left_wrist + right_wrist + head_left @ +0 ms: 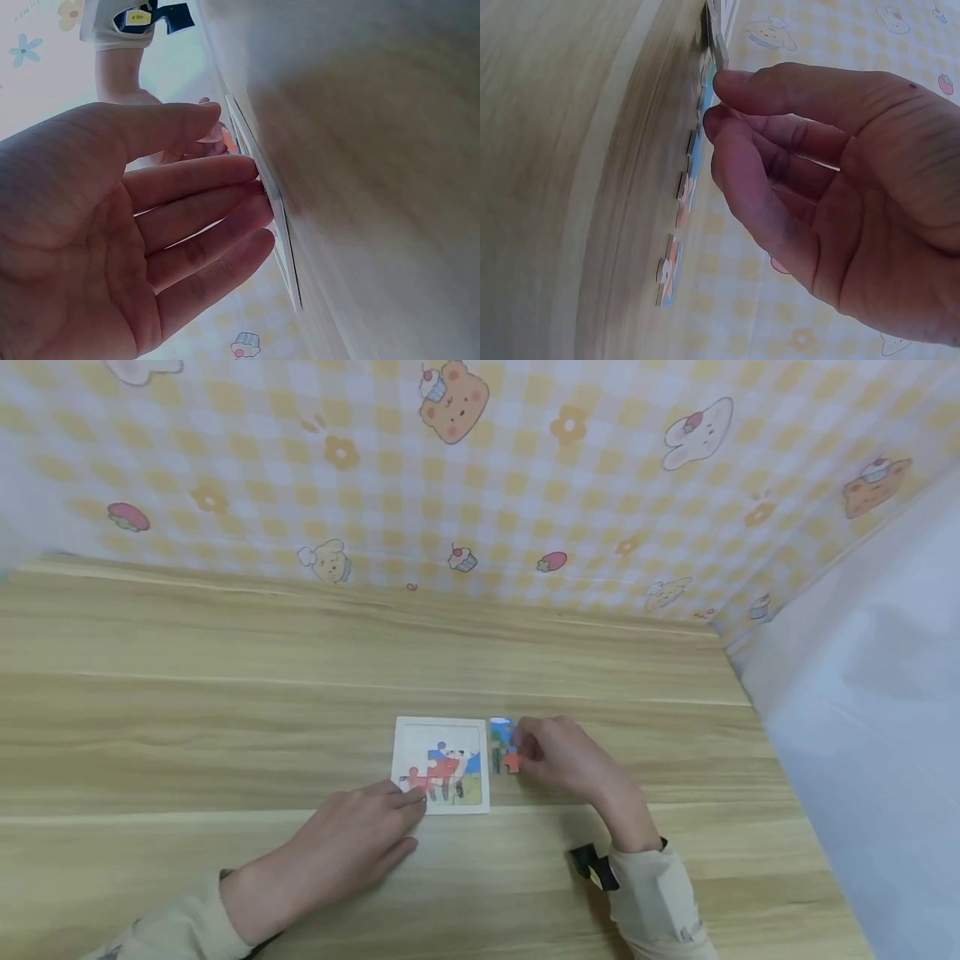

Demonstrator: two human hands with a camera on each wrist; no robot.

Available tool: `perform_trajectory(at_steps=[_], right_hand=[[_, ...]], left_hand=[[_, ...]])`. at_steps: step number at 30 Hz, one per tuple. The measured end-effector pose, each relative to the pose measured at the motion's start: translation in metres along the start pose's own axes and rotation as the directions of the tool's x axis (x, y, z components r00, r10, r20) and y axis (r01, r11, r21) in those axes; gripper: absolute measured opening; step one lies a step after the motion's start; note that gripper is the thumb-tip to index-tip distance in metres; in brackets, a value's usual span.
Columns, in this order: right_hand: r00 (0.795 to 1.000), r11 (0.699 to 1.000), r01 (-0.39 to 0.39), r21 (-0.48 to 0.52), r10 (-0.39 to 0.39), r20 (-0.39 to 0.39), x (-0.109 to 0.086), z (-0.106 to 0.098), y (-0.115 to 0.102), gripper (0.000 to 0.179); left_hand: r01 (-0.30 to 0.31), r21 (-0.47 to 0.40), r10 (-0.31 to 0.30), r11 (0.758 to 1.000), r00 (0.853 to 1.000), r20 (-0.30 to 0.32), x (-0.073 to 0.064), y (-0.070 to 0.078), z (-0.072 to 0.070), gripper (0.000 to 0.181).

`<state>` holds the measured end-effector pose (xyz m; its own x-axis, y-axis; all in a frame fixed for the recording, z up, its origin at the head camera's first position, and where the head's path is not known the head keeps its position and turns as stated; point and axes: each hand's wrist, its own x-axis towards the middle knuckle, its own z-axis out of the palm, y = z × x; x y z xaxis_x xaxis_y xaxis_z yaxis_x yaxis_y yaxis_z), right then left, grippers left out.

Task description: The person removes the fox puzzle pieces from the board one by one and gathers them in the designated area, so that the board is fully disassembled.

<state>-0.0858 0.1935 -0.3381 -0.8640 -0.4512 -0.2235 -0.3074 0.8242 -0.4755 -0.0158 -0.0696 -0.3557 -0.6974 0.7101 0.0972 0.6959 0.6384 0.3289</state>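
Note:
A square puzzle board with a pale frame lies on the table, partly filled with pieces showing a red-clothed figure. My left hand rests its fingertips on the lower left corner; in the left wrist view its fingers are nearly straight against the board's edge. To the right of the board, my right hand is over loose puzzle pieces. Seen from the right wrist, thumb and index finger pinch a thin puzzle piece by its edge. The picture on that piece is hidden.
More loose pieces lie flat in a row on the wooden table. A yellow-checked cloth with cartoon prints stands behind the table. A black strap sticks out at the right sleeve.

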Motion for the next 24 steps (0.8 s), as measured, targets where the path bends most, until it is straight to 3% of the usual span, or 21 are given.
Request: perform_trajectory(at_steps=[6, 16, 24], right_hand=[[0.999, 0.999, -0.047, 0.002, 0.047, 0.017, 0.0011, 0.0019, 0.0003, 0.015], [0.997, 0.999, -0.046, 0.019, 0.045, 0.057, 0.0032, 0.0054, 0.0029, 0.017], [0.997, 0.999, -0.045, -0.030, 0.047, 0.053, 0.0026, 0.0068, 0.0016, 0.017]], left_hand=[[0.001, 0.011, 0.000, 1.000, 1.000, -0.006, 0.0009, 0.0008, 0.0001, 0.016], [0.012, 0.050, -0.013, 0.999, 1.000, 0.005, 0.0002, 0.0032, 0.0005, 0.022], [0.003, 0.044, -0.003, 0.999, 1.000, 0.010, 0.0008, 0.0036, -0.0007, 0.022]])
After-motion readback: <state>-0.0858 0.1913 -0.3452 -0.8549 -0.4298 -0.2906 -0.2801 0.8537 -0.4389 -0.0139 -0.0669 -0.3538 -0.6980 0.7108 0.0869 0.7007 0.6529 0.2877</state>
